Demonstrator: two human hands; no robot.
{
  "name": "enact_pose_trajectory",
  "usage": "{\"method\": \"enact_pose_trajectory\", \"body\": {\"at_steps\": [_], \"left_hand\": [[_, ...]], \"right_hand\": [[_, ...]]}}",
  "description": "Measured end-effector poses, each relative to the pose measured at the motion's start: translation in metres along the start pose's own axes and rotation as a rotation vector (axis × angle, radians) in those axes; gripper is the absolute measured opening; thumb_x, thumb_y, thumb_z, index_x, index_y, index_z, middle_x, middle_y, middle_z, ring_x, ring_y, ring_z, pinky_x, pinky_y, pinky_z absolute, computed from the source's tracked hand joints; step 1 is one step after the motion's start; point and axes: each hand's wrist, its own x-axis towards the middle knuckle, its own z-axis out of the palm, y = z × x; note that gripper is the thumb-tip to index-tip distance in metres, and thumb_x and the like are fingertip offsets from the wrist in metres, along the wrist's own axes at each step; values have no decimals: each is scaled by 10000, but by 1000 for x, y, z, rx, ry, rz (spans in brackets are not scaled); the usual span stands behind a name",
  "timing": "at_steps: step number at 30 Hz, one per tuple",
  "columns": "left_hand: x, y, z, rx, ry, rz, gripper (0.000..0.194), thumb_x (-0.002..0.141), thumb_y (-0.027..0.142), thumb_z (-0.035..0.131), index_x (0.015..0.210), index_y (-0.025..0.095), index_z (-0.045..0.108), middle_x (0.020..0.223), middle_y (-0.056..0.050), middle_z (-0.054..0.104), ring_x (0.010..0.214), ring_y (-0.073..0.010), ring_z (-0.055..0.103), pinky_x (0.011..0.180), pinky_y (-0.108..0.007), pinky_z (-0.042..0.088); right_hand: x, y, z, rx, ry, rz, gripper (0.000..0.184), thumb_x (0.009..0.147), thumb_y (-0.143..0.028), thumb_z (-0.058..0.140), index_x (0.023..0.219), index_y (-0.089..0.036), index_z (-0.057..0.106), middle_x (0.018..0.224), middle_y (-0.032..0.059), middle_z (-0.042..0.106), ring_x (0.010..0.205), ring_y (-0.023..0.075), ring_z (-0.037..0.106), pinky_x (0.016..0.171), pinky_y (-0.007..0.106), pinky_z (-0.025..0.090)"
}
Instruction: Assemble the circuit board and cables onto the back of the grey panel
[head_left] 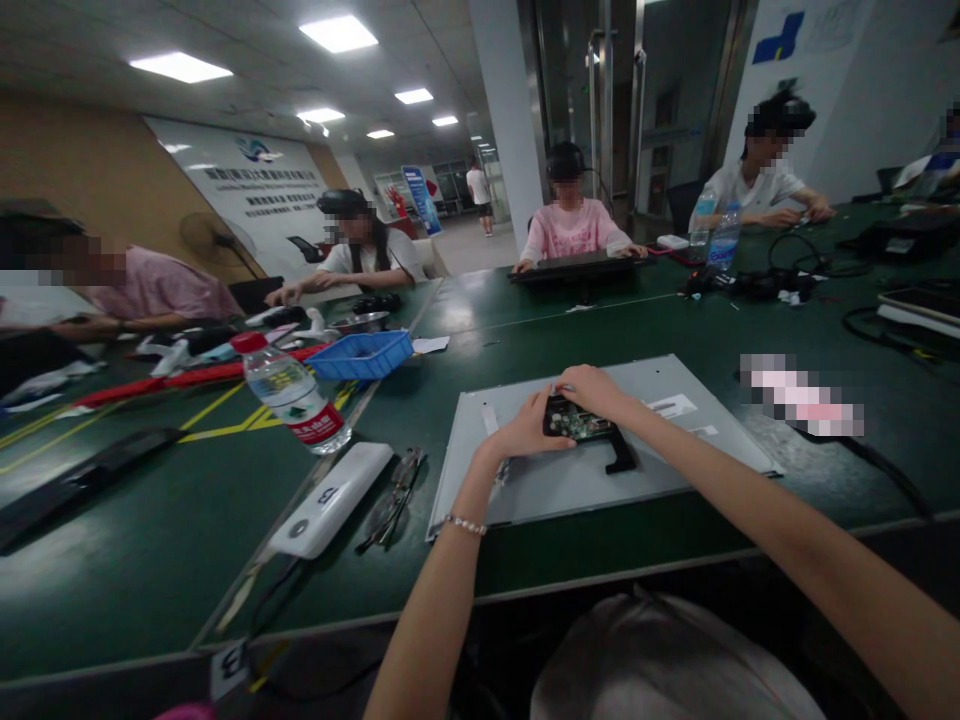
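Note:
In front of me a grey flat panel (517, 490) lies on the green table. Over its middle, my left hand (525, 425) grips the left side of a black-framed circuit board (581, 424), thumb along the near edge. My right hand (592, 388) is at the far edge of the same board, its fingers bent down and partly hidden. A black bracket-like arm of the frame reaches toward me on the right. White labels (675, 405) show on the panel's right part.
Left of the panel lie eyeglasses (394, 500), a white power bank (334, 500) with a cable, and a tilted water bottle (292, 395). Beyond sits a blue tray (361, 355). A blurred-out phone-like object (802, 395) lies right. Several people sit around the table.

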Motion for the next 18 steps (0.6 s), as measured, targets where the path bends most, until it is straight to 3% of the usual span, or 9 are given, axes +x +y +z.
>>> {"method": "enact_pose_trajectory", "body": {"at_steps": [10,14,18], "left_hand": [[0,-2,0,56,-30,-24,1137,628,570,705,1457,84,97,1493,-225,174,1385,-353,170,1138,-466,180],[0,-2,1,48,-36,-54,1166,613,584,705,1462,92,76,1499,-228,160,1385,-368,159,1127,-491,192],[0,-1,0,75,-45,-70,1175,618,612,686,1464,88,62,1498,-229,164,1387,-362,160,1133,-472,191]], "right_hand": [[0,4,2,92,-90,-25,244,859,-216,517,1013,-184,703,1014,81,703,978,190,624,831,241,437],[-7,16,-11,131,-35,-19,263,848,-218,520,1034,-168,698,1069,90,687,1009,200,612,878,259,430],[-36,40,-29,174,-25,64,274,836,-225,525,1033,-150,700,1062,95,689,991,210,618,895,284,432]]}}
